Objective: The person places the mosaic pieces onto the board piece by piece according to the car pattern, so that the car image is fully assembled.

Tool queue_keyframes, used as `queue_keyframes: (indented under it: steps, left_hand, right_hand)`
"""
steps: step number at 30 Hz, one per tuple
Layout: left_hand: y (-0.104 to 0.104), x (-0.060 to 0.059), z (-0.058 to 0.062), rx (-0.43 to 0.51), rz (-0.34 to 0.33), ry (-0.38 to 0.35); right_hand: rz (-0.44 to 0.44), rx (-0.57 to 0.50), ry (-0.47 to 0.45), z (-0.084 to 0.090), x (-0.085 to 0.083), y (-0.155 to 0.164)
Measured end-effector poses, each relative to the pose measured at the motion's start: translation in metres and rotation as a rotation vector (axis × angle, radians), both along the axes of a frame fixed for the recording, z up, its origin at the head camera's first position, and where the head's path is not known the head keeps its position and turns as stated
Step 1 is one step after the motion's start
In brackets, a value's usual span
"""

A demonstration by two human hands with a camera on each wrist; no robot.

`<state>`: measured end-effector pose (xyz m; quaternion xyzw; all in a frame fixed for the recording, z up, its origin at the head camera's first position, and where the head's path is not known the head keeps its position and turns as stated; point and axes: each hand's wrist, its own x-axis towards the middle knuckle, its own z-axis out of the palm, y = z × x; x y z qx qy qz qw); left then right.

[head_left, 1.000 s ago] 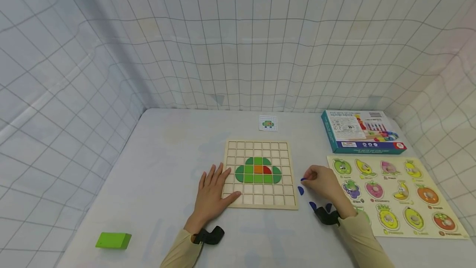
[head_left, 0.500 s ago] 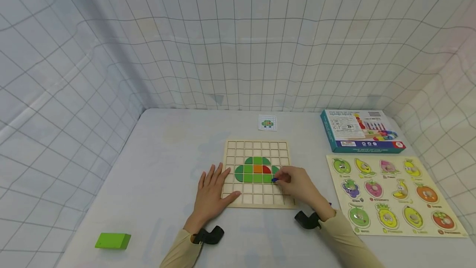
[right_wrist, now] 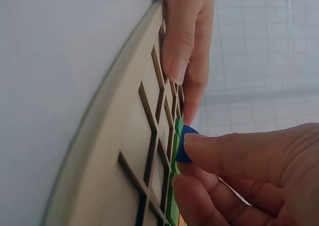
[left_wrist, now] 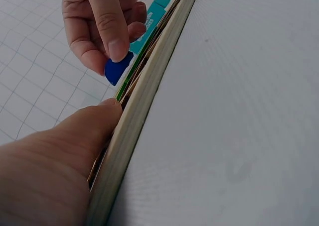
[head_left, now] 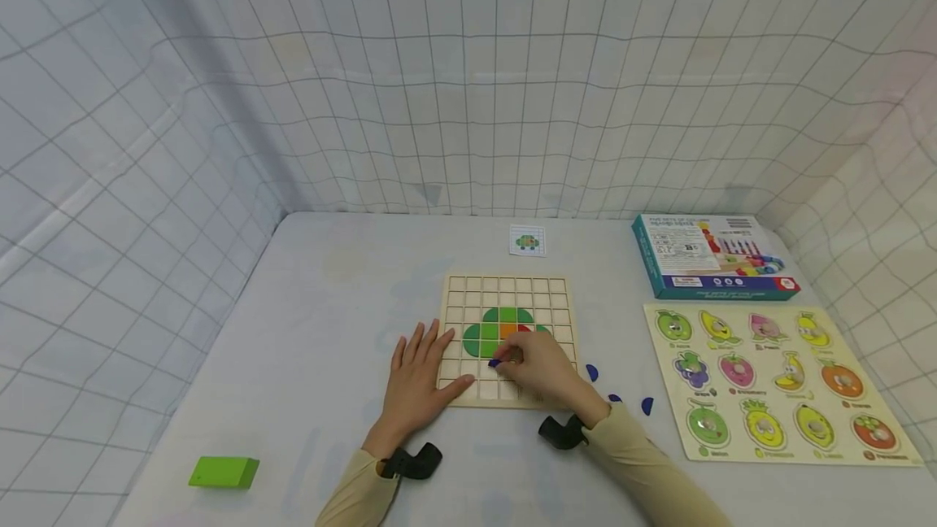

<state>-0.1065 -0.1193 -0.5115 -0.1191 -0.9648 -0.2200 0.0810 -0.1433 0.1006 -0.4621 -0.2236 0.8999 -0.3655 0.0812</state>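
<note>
Right hand (head_left: 543, 372), blue piece (head_left: 494, 363) edge-down

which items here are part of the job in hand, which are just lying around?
In use: grid board, held flat by left hand; blue piece, pinched by right hand; spare blue pieces; pattern card.
Lying about: fruit puzzle, toy box, green block.

Both arms wear long beige sleeves (head_left: 644, 466) that end at the wrists. A black strap with a small black camera mount (head_left: 562, 432) sits on each wrist, and both hands are bare, without rings.
</note>
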Motion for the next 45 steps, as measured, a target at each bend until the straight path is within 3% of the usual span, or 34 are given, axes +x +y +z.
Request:
queue_keyframes:
  steps: [27, 45]
  left_hand:
    - [0.001, 0.001, 0.002, 0.016, -0.001, -0.004]
    - [0.001, 0.0, 0.002, 0.023, -0.004, -0.002]
  right_hand:
    - [-0.013, 0.127, 0.09, -0.005, 0.004, -0.015]
    - [-0.029, 0.13, 0.124, -0.007, 0.001, -0.013]
